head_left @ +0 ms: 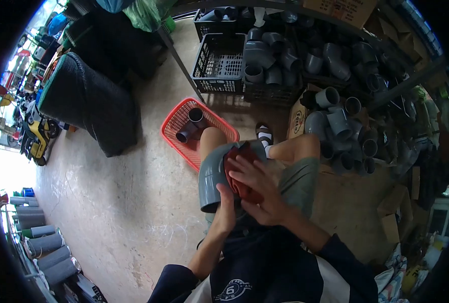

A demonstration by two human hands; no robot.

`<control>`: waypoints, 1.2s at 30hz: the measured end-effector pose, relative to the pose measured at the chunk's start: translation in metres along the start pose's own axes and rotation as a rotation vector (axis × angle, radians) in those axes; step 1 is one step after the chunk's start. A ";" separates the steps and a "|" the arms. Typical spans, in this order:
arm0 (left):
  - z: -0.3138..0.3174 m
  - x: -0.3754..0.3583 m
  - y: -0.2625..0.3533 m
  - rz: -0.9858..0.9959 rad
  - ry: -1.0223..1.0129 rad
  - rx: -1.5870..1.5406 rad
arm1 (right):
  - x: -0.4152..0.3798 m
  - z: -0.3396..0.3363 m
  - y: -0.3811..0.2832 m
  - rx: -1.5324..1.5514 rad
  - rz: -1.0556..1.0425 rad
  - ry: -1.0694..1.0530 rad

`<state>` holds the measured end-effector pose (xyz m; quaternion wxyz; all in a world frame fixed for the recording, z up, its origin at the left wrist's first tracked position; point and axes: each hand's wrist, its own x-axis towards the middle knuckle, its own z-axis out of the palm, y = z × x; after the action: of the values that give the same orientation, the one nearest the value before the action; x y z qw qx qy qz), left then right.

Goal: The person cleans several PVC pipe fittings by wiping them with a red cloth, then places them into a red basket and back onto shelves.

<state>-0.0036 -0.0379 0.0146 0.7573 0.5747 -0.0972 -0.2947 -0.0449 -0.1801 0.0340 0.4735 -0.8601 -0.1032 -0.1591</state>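
Observation:
A large grey plastic pipe elbow (212,177) rests across my lap, its curved side to the left. My left hand (225,214) grips its near end, with the thumb on the outside and the other fingers hidden. A dark red cloth (242,187) lies against the elbow's right side. Over that cloth sits my right hand (259,192), fingers spread and pressing it to the pipe. Just beyond my knee, a red plastic basket (171,123) holds a smaller grey pipe fitting (196,117).
Black crates (217,83) stand ahead, one beside a heap of grey elbows (265,55). More grey fittings (340,123) pile up at right near a cardboard box (297,118). Rolled dark mesh (85,101) stands at left. Mesh rolls (47,245) sit on a lower-left rack.

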 end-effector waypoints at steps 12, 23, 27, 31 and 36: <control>-0.013 0.000 -0.004 0.167 0.060 -0.662 | 0.025 0.022 -0.021 0.147 -0.130 0.032; 0.001 0.011 -0.004 0.036 -0.087 -1.044 | -0.036 0.077 -0.032 0.564 0.309 0.558; 0.013 0.012 -0.007 0.078 0.017 -0.939 | -0.041 0.072 -0.037 0.712 0.462 0.604; 0.026 0.013 0.005 -0.004 0.118 -0.968 | -0.037 0.068 -0.043 0.995 0.626 0.829; 0.033 0.007 -0.003 -0.078 0.167 -1.016 | -0.022 0.043 -0.020 1.347 0.864 0.941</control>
<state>-0.0146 -0.0696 0.0215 0.9344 0.1592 0.1404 -0.2862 -0.0647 -0.1333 0.0201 0.8845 -0.2145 0.3582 -0.2079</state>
